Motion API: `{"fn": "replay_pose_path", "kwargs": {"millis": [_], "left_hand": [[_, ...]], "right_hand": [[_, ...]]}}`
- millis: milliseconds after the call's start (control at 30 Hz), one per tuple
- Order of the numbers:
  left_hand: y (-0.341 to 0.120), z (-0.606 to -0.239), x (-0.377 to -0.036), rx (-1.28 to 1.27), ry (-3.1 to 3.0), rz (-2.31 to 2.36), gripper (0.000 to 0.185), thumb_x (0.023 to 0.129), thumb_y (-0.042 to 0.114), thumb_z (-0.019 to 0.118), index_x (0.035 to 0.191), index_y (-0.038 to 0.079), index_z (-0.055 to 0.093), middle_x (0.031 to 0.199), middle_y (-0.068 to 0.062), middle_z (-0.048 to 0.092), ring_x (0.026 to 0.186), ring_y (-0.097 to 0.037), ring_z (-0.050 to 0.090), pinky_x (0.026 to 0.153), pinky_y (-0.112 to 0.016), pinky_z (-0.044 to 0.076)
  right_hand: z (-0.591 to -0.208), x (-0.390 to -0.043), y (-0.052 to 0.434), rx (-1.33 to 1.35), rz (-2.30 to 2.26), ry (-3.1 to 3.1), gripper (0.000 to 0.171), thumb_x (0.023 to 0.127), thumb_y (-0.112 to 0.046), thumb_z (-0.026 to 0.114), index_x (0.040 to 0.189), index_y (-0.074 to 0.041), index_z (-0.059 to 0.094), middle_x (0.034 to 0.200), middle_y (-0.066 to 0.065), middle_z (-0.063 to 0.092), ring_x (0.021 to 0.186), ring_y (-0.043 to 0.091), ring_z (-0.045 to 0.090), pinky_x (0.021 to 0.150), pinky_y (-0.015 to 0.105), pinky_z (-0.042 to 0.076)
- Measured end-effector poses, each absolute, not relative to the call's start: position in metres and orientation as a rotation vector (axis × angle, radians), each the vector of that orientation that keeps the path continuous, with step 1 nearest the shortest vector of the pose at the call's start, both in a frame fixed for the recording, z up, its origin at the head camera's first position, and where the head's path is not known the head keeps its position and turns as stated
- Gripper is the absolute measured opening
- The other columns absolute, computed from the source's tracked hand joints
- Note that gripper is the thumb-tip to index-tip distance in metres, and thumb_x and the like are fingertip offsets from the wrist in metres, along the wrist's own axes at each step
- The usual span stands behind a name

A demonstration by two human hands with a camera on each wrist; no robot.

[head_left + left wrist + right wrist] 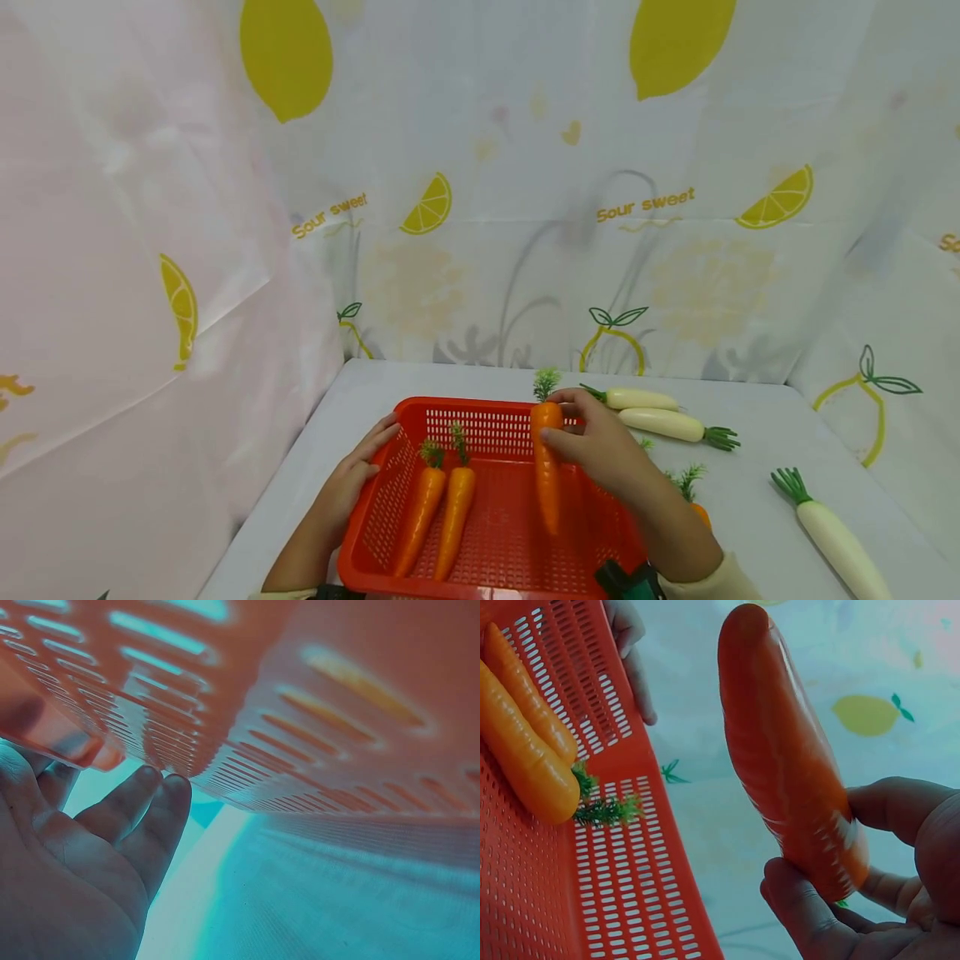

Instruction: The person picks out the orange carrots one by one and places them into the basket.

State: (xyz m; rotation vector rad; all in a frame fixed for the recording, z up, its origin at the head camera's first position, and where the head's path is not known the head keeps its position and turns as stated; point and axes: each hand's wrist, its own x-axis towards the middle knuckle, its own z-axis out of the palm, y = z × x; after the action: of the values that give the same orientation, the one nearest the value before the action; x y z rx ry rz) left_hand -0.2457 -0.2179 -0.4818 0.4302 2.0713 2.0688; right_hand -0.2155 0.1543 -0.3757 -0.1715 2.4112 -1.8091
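A red slotted basket stands on the white table near its front edge. Two orange carrots lie side by side in its left half, green tops pointing away from me. My right hand pinches a third carrot near its leafy top and holds it over the basket's right half, tip pointing toward me. In the right wrist view this carrot sits between thumb and fingers. My left hand rests with straight fingers against the basket's left wall.
Two white radishes lie right of the basket at the back, a third one at the front right. Another carrot is partly hidden behind my right forearm. Lemon-print curtains close off the left, back and right.
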Motion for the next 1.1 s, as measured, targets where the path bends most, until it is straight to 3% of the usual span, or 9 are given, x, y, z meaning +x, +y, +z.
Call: {"fn": "replay_pose_path", "kwargs": {"millis": [500,733,1100], "left_hand": [[-0.217,-0.482,-0.247,0.418,2.038,2.073,0.070,0.096,-0.003,0.024,0.164,0.009,0.032,0.176,0.002,0.013,0.160,-0.032,0.009,0.103,-0.024,0.049],[-0.219,-0.482,-0.245,0.377,2.089,2.054,0.070,0.095,-0.004,0.026,0.163,0.010,0.036,0.176,0.003,0.016,0.160,-0.030,0.008,0.103,-0.018,0.047],[-0.217,-0.482,-0.247,0.448,2.088,2.054,0.070,0.094,-0.005,0.029,0.163,0.008,0.036,0.176,-0.002,0.013,0.161,-0.035,0.005,0.102,-0.018,0.047]], "right_hand": [[-0.378,-0.229,0.144,-0.196,-1.792,2.399,0.046,0.098,-0.023,0.072,0.138,-0.013,0.053,0.145,0.016,0.055,0.108,0.025,0.069,0.085,0.042,0.062],[-0.378,-0.233,0.136,-0.180,-1.760,2.393,0.044,0.096,-0.022,0.074,0.134,-0.013,0.055,0.138,0.015,0.058,0.101,0.025,0.069,0.086,0.046,0.061],[-0.385,-0.238,0.130,-0.184,-1.632,2.442,0.046,0.093,-0.022,0.074,0.135,-0.015,0.058,0.138,0.017,0.057,0.095,0.023,0.069,0.081,0.041,0.060]]}}
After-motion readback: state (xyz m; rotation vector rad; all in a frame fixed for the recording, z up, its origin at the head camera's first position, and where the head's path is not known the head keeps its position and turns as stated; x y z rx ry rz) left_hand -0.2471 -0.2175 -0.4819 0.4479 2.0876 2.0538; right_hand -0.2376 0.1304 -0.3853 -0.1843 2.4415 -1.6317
